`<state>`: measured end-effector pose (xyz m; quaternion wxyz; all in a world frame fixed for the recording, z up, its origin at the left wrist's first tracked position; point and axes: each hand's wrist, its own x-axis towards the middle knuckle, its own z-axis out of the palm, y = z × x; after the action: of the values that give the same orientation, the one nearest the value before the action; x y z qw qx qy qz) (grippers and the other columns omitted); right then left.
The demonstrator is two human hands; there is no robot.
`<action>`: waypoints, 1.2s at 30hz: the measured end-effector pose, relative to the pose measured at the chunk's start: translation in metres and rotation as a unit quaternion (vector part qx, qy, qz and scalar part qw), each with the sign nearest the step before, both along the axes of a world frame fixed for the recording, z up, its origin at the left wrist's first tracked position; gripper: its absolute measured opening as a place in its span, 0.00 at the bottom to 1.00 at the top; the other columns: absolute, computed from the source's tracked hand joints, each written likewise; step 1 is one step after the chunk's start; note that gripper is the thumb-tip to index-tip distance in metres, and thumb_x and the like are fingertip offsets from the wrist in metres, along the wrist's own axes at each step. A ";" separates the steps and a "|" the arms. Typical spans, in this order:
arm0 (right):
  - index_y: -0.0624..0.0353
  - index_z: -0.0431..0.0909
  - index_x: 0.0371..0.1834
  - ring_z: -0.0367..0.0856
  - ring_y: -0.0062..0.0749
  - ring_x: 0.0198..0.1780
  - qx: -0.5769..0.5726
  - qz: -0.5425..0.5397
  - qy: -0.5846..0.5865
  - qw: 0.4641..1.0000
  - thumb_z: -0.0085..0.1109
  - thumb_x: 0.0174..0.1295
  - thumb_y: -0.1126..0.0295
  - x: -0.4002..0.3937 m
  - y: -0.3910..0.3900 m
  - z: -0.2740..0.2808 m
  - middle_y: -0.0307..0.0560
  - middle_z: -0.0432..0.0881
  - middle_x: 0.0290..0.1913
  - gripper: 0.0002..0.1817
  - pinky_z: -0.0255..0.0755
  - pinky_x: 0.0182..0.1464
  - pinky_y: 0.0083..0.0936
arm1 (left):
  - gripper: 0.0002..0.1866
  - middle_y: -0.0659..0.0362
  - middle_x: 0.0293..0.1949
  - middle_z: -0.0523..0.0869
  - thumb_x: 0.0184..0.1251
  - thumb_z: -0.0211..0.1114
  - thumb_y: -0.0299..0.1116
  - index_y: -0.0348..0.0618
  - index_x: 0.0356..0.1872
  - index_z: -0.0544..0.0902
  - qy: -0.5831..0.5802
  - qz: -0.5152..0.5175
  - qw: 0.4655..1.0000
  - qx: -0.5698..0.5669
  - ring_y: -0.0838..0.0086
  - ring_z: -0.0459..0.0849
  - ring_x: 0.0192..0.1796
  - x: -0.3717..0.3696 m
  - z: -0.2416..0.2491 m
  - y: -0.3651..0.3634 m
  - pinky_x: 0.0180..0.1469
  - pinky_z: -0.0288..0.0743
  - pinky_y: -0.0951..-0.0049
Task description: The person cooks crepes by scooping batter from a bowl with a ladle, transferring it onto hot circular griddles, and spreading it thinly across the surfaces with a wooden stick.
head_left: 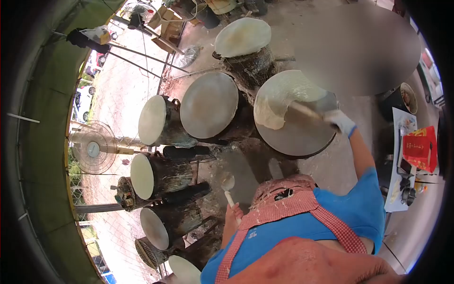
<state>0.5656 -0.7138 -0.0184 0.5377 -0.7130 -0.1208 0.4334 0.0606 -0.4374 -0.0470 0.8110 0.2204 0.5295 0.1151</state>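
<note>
My right hand, in a white glove, grips a wooden spreader over the large round griddle. Pale batter covers a curved band along the griddle's far and left side, and bare dark metal shows on the near side. The spreader's working end lies at the batter and is hard to make out. Low on the left, my bare left hand is closed round the light handle of a ladle. Its bowl points away from me, apart from the griddle.
Left of me stand several drum stoves with round griddle tops, among them a bare one and a batter-covered one. Another covered griddle stands ahead. A fan is far left; a table with a red bag is right.
</note>
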 end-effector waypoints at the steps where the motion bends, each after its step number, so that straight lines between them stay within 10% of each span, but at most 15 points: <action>1: 0.57 0.81 0.41 0.61 0.17 0.13 0.027 -0.035 -0.013 0.999 0.61 0.48 0.64 0.017 0.018 -0.009 0.37 0.69 0.14 0.17 0.53 0.13 0.21 | 0.15 0.67 0.16 0.60 0.58 0.58 0.21 0.51 0.37 0.62 0.000 0.016 1.000 -0.013 0.85 0.58 0.13 -0.003 0.004 0.000 0.12 0.51 0.84; 8: 0.61 0.80 0.43 0.63 0.18 0.12 0.022 0.167 -0.013 0.986 0.59 0.47 0.67 0.004 0.012 -0.007 0.38 0.68 0.13 0.18 0.55 0.13 0.21 | 0.15 0.67 0.17 0.62 0.57 0.59 0.22 0.51 0.38 0.62 0.055 0.039 0.997 -0.037 0.84 0.59 0.13 -0.012 0.008 -0.007 0.11 0.52 0.84; 21: 0.61 0.81 0.42 0.65 0.19 0.15 -0.074 0.161 -0.076 0.981 0.62 0.44 0.63 -0.002 0.033 -0.008 0.36 0.71 0.16 0.21 0.58 0.17 0.21 | 0.14 0.69 0.15 0.59 0.58 0.57 0.21 0.53 0.36 0.63 -0.002 0.079 0.993 -0.088 0.85 0.58 0.12 -0.058 -0.001 0.004 0.10 0.50 0.85; 26: 0.65 0.78 0.24 0.64 0.15 0.17 -0.142 0.042 0.035 0.988 0.59 0.44 0.68 -0.107 -0.112 0.069 0.35 0.67 0.16 0.10 0.58 0.19 0.17 | 0.12 0.69 0.15 0.59 0.58 0.57 0.22 0.52 0.35 0.63 -0.015 -0.013 0.994 -0.109 0.85 0.57 0.12 -0.089 -0.029 0.048 0.10 0.51 0.84; 28: 0.68 0.77 0.44 0.73 0.18 0.25 -0.045 -0.092 0.029 0.994 0.65 0.43 0.73 -0.156 -0.238 0.004 0.36 0.79 0.27 0.22 0.67 0.24 0.23 | 0.10 0.69 0.15 0.60 0.60 0.56 0.24 0.50 0.35 0.64 0.001 -0.069 0.997 -0.043 0.85 0.57 0.12 -0.079 -0.014 0.061 0.10 0.51 0.84; 32: 0.60 0.77 0.49 0.58 0.12 0.12 -0.174 -0.275 -0.031 0.945 0.59 0.52 0.63 -0.314 -0.122 0.033 0.28 0.66 0.13 0.21 0.50 0.14 0.15 | 0.07 0.68 0.15 0.60 0.64 0.51 0.26 0.51 0.37 0.65 -0.050 0.014 0.964 -0.260 0.85 0.57 0.11 -0.098 -0.039 0.105 0.08 0.51 0.83; 36: 0.61 0.80 0.41 0.75 0.19 0.31 -0.072 -0.356 -0.219 0.906 0.62 0.53 0.60 -0.363 0.045 -0.055 0.36 0.80 0.30 0.18 0.69 0.28 0.19 | 0.07 0.68 0.14 0.60 0.64 0.52 0.26 0.52 0.35 0.64 -0.040 -0.046 0.981 -0.184 0.84 0.57 0.10 -0.091 -0.011 0.113 0.07 0.51 0.82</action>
<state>0.2028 -0.6683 -0.0737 0.5631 -0.8225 0.0581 0.0541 -0.0302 -0.3241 -0.0578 0.8625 0.0874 0.4984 -0.0130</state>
